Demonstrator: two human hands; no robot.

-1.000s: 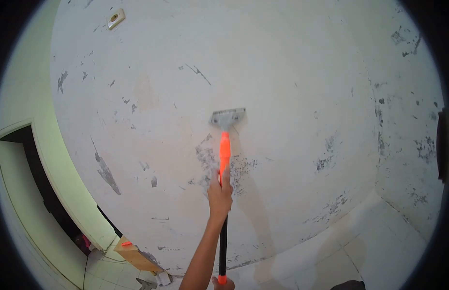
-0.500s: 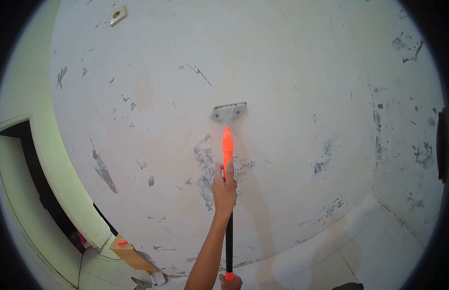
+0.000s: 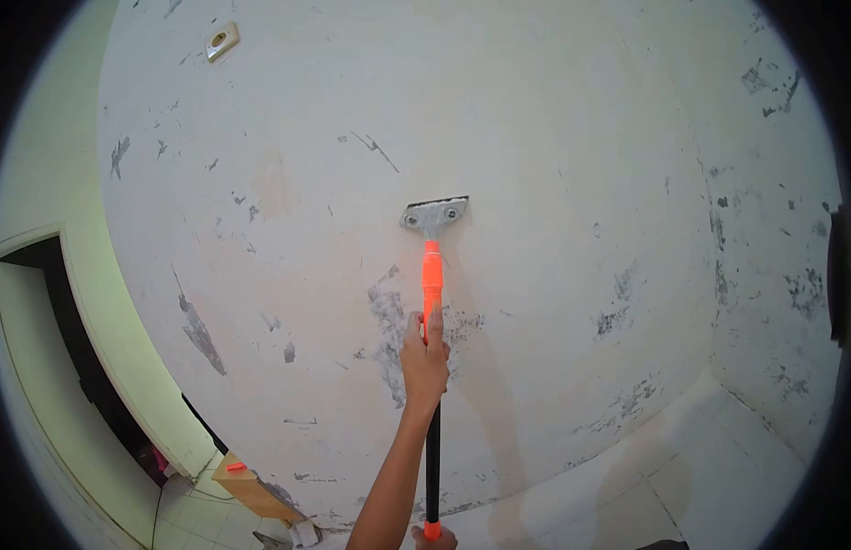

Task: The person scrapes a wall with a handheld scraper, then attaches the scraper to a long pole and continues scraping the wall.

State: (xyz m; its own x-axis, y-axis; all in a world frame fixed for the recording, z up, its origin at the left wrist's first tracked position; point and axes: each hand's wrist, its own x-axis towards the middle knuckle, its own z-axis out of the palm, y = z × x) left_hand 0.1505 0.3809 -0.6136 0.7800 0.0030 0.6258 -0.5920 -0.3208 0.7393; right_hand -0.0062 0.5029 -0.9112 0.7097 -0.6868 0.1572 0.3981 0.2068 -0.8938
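Note:
A long-handled scraper [image 3: 433,270] with a grey metal head, an orange neck and a black pole stands upright in front of the wall [image 3: 554,229], its blade at the wall surface. My left hand [image 3: 425,362] is closed around the lower part of the orange grip, thumb lying along it. Lower down, at the bottom edge of the view, my right hand [image 3: 435,537] is wrapped around the pole by its orange collar; part of this hand is cut off. Grey patches and scratches mark the wall, one large patch [image 3: 389,335] just left of the grip.
A wall socket [image 3: 222,41] is at the upper left. On the left is a doorway [image 3: 68,339]. A wooden box-like piece [image 3: 256,490] with a small orange item [image 3: 236,467] on top stands at the lower left. Pale floor tiles [image 3: 646,477] show at the lower right.
The view has shifted slightly, with the socket and doorway appearing a little lower. Both hands keep their hold, and the scraper head stays at nearly the same place.

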